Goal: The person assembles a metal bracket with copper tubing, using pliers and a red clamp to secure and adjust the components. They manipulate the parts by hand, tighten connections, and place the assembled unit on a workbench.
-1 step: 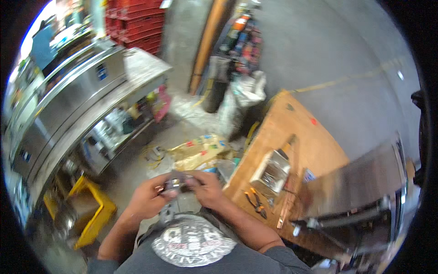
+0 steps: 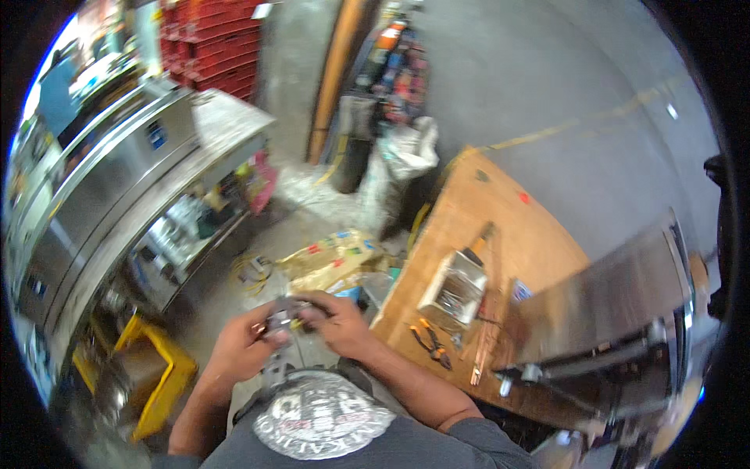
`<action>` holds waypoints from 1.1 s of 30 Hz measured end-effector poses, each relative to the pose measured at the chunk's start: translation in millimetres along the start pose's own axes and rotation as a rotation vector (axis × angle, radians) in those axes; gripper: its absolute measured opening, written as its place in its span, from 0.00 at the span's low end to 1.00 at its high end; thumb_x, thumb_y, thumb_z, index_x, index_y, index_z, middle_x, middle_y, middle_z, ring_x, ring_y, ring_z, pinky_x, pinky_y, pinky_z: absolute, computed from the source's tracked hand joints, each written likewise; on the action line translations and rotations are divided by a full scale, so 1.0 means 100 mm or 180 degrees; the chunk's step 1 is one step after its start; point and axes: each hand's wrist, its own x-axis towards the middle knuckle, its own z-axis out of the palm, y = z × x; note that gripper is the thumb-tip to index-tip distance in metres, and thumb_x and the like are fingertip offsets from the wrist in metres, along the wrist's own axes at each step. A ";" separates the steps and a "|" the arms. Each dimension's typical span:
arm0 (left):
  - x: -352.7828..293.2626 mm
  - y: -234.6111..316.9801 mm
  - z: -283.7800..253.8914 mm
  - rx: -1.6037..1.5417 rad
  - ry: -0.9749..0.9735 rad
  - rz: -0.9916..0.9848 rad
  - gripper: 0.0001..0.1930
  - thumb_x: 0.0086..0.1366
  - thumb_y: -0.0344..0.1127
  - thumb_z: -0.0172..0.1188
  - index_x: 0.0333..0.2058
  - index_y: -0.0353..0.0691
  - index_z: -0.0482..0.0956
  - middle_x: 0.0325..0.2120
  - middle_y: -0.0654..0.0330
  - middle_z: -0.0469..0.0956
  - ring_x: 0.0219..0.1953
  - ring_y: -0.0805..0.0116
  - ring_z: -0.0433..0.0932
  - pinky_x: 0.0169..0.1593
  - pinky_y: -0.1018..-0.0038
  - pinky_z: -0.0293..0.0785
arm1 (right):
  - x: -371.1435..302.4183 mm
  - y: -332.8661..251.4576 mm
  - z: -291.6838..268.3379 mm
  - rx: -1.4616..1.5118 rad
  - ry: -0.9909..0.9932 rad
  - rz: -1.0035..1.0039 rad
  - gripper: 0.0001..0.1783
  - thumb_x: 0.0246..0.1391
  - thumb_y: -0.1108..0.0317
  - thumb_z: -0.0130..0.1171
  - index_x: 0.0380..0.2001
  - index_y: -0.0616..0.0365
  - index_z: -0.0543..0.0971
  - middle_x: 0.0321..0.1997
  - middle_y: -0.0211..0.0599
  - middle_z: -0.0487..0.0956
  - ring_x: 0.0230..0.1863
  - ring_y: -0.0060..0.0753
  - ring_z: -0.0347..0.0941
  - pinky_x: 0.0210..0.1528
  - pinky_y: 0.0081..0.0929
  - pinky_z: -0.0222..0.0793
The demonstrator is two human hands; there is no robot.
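In front of my chest, my left hand [image 2: 244, 345] and my right hand [image 2: 341, 327] are both closed on a small shiny metal piece [image 2: 282, 319]. The left fingers grip its near side, while the right thumb and fingers press at its other end. Blur and the fingers hide its exact kind. Just below it hangs a grey strip with holes [image 2: 273, 369]; I cannot tell if the two are joined. Right of my hands, orange-handled pliers [image 2: 431, 344] lie spread on a wooden board [image 2: 539, 242].
An open box [image 2: 473, 275] of small metal parts and long copper-coloured strips [image 2: 480, 352] rest on the board. A yellow stool [image 2: 181, 361] and a steel workbench [image 2: 133, 180] stand left. Beyond my hands are a yellow bag [image 2: 332, 262] and a white sack [image 2: 410, 152].
The whole scene has shifted slightly left in view. The metal piece is turned a little between my fingers, and both hands still hold it.
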 end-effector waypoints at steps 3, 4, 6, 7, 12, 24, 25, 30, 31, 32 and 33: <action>0.15 -0.07 0.05 0.0545 0.0025 0.0234 0.17 0.63 0.36 0.59 0.48 0.35 0.75 0.23 0.67 0.74 0.27 0.79 0.67 0.31 0.76 0.66 | 0.05 0.11 0.01 0.0907 0.0099 0.0371 0.18 0.62 0.60 0.55 0.49 0.59 0.74 0.29 0.33 0.78 0.28 0.18 0.72 0.30 0.22 0.69; 0.17 -0.07 0.07 0.0774 0.0027 0.0325 0.17 0.62 0.37 0.59 0.47 0.34 0.75 0.22 0.67 0.73 0.26 0.79 0.67 0.30 0.76 0.66 | 0.03 0.11 -0.02 0.1377 0.0018 0.0488 0.17 0.63 0.58 0.53 0.49 0.58 0.74 0.27 0.31 0.77 0.26 0.18 0.71 0.27 0.21 0.68; 0.23 -0.04 0.15 0.0765 -0.0108 0.0215 0.17 0.62 0.38 0.59 0.45 0.34 0.75 0.20 0.66 0.72 0.24 0.79 0.66 0.28 0.77 0.64 | -0.02 0.17 -0.09 0.1510 0.0068 0.0652 0.17 0.64 0.57 0.52 0.47 0.57 0.74 0.26 0.29 0.76 0.25 0.17 0.70 0.25 0.20 0.67; 0.26 -0.03 0.19 0.0762 -0.0160 0.0155 0.16 0.62 0.39 0.59 0.44 0.33 0.75 0.19 0.66 0.71 0.23 0.79 0.66 0.27 0.77 0.63 | -0.05 0.21 -0.12 0.1581 0.0076 0.0732 0.17 0.64 0.56 0.51 0.47 0.57 0.75 0.25 0.29 0.76 0.24 0.17 0.69 0.24 0.20 0.67; 0.49 -0.08 0.31 -0.0245 -0.0691 -0.0061 0.27 0.58 0.28 0.61 0.57 0.30 0.67 0.23 0.69 0.73 0.23 0.83 0.67 0.28 0.83 0.62 | -0.12 0.23 -0.37 0.0503 0.0507 0.0514 0.23 0.65 0.53 0.49 0.54 0.59 0.71 0.34 0.30 0.76 0.36 0.18 0.71 0.36 0.20 0.69; 1.67 -0.03 1.55 0.0547 -0.0778 0.0010 0.26 0.60 0.23 0.60 0.58 0.33 0.66 0.22 0.69 0.73 0.22 0.84 0.65 0.26 0.82 0.60 | -0.70 0.59 -1.18 0.0466 0.0973 0.1102 0.19 0.57 0.56 0.57 0.42 0.62 0.75 0.32 0.41 0.80 0.36 0.34 0.77 0.41 0.36 0.70; 1.75 -0.02 1.65 0.0533 -0.0824 -0.0008 0.26 0.60 0.24 0.60 0.58 0.34 0.66 0.24 0.67 0.75 0.22 0.84 0.65 0.25 0.82 0.61 | -0.80 0.63 -1.29 0.0322 0.1181 0.1155 0.19 0.57 0.55 0.57 0.41 0.62 0.75 0.31 0.41 0.80 0.35 0.36 0.77 0.41 0.37 0.70; 2.17 -0.20 2.02 0.0085 -0.0962 -0.0505 0.18 0.67 0.35 0.53 0.54 0.36 0.70 0.32 0.59 0.80 0.18 0.81 0.66 0.21 0.82 0.61 | -1.57 1.07 -1.93 -0.0600 0.2621 0.1473 0.22 0.58 0.51 0.56 0.39 0.62 0.75 0.31 0.47 0.79 0.33 0.46 0.77 0.38 0.42 0.70; 2.22 -0.19 2.08 -0.0134 -0.0956 -0.0739 0.17 0.69 0.37 0.51 0.53 0.36 0.71 0.32 0.58 0.80 0.18 0.81 0.65 0.20 0.82 0.60 | -1.73 1.13 -2.12 -0.0801 0.2929 0.1680 0.22 0.58 0.51 0.56 0.39 0.62 0.75 0.32 0.48 0.80 0.34 0.49 0.77 0.38 0.44 0.70; 2.27 -0.15 2.15 -0.0057 -0.0977 -0.0803 0.20 0.72 0.45 0.43 0.52 0.36 0.71 0.31 0.57 0.79 0.16 0.81 0.64 0.18 0.83 0.57 | -1.84 1.09 -2.36 -0.0650 0.3065 0.2099 0.21 0.57 0.53 0.57 0.39 0.63 0.75 0.33 0.50 0.80 0.35 0.52 0.77 0.39 0.45 0.70; 2.34 -0.16 2.21 -0.0368 -0.1032 -0.0857 0.22 0.72 0.47 0.43 0.51 0.35 0.71 0.31 0.57 0.78 0.16 0.80 0.64 0.18 0.83 0.56 | -1.97 1.04 -2.55 -0.0495 0.3196 0.2522 0.20 0.57 0.54 0.57 0.39 0.63 0.75 0.34 0.52 0.79 0.36 0.55 0.77 0.40 0.46 0.69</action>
